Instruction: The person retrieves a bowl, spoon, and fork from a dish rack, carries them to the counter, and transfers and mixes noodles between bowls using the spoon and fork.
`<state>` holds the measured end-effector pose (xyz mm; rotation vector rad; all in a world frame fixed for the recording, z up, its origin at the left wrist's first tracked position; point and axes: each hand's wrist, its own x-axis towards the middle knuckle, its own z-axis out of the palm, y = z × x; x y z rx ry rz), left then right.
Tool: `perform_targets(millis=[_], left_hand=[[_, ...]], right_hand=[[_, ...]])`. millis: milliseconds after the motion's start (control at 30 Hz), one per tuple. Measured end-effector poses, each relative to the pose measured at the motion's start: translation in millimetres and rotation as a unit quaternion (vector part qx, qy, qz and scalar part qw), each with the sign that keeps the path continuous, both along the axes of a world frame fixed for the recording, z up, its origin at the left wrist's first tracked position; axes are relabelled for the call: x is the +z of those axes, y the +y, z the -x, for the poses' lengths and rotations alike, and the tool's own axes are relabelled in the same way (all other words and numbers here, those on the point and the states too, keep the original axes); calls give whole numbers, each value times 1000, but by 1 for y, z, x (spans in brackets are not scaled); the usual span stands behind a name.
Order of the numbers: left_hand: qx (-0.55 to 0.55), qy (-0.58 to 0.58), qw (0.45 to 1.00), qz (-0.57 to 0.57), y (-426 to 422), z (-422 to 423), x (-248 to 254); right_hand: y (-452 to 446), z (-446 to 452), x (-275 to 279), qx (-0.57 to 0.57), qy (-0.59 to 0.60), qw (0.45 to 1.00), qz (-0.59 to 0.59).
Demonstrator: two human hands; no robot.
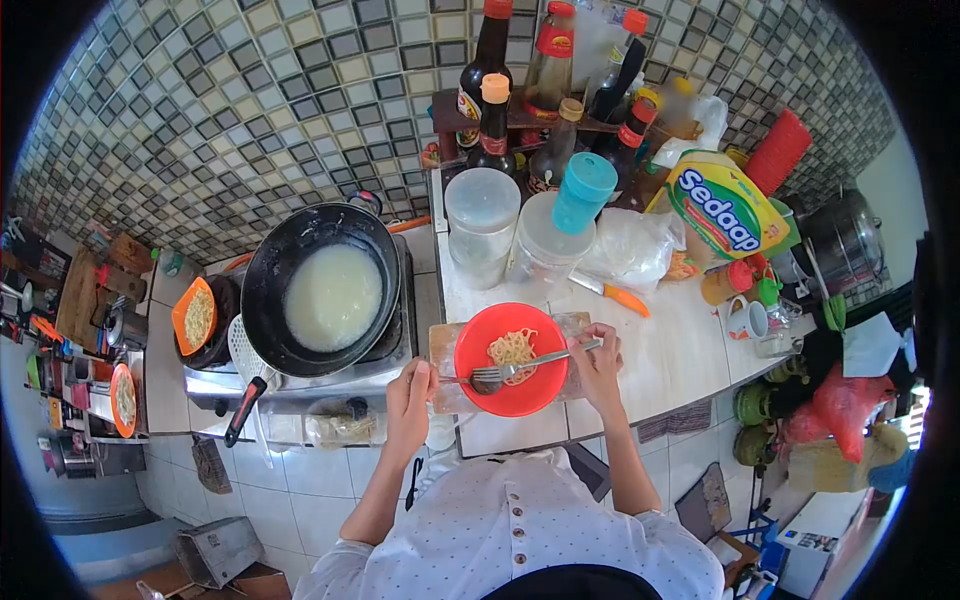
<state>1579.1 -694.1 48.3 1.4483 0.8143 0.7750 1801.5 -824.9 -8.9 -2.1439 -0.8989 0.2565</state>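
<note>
A red bowl (472, 345) with some noodles (513, 350) in it stands on a wooden board (447, 398) at the counter's front edge. My left hand (411, 398), left of the bowl, is closed on the handle of a spoon (486, 385), whose dark-looking head lies in the bowl. On the right, my right hand (597, 368) holds a fork (545, 358) by its handle. The fork's tines reach over the spoon, beside the noodles.
A black pan (262, 300) with pale liquid sits on the stove at left, its handle toward the front. Orange dishes (184, 345) stand farther left. Behind the bowl are jars (482, 225), an orange-handled knife (625, 299), bottles and a yellow Sedaap pack (720, 210).
</note>
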Motion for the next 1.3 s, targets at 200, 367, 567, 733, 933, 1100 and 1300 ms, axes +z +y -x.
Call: perform_targets(millis=[200,367,567,733,933,1100,1300], left_hand=[[8,37,997,-68,1,0,8],[14,44,994,-99,-2,-2,15],[26,35,990,-134,-3,-6,18],[15,56,988,-144,-5,-12,18],[25,61,984,-167,-14,-15,9],[43,27,986,-158,-16,-6,19],[71,-29,983,-168,-12,-8,22]], right_hand=[[5,-2,3,-9,37,999,-27],[6,2,26,11,74,991,-113],[-9,10,55,57,211,954,-204],[-13,13,66,43,82,965,-246],[-7,27,55,67,132,970,-190],[-8,20,55,77,132,961,-231],[-9,17,63,80,70,959,-263]])
